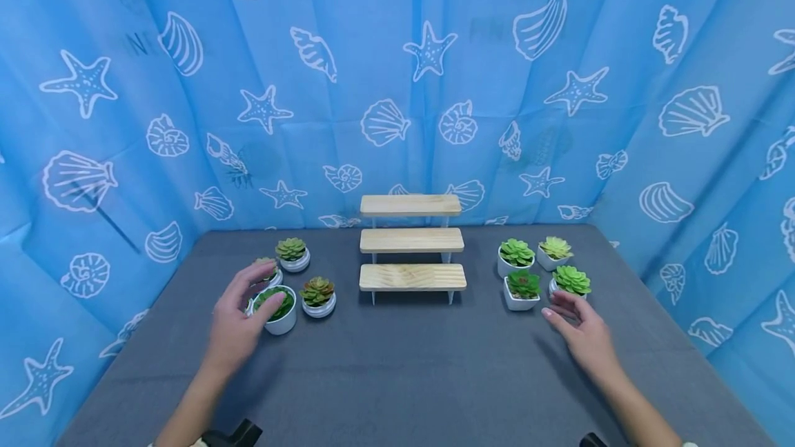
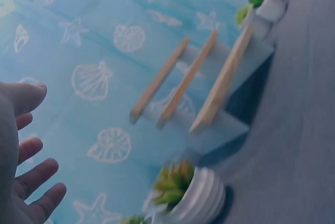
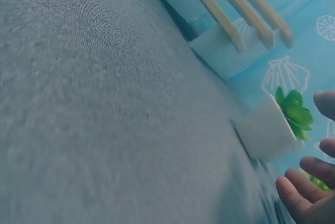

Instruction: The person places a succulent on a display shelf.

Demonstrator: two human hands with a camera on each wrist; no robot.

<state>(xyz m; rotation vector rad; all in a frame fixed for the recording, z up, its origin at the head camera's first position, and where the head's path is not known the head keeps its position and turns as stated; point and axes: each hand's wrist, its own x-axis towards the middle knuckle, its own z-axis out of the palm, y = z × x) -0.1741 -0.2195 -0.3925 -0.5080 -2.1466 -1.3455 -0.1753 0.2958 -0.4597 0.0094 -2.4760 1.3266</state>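
Observation:
Over the left cluster of potted succulents hovers my left hand (image 1: 239, 316), fingers apart and holding nothing. It partly covers a dark green succulent (image 1: 282, 305) in a white pot and another pot behind. A reddish-green succulent (image 1: 317, 290) in a ribbed white pot is just right of these, also in the left wrist view. My right hand (image 1: 584, 333), its fingers loosely bent, is in front of a bright green succulent (image 1: 571, 280), whose pot it partly hides. Left of that hand stands a green succulent (image 3: 297, 113) in a squarish white pot. Whether either hand touches a pot I cannot tell.
A three-step wooden shelf (image 1: 413, 277) on clear supports stands mid-table between the clusters. Further pots include one succulent (image 1: 290, 249) at back left, and two (image 1: 516, 252) at back right. Grey cloth (image 1: 404, 378) covers the table; a blue shell-patterned curtain (image 1: 385, 74) hangs behind.

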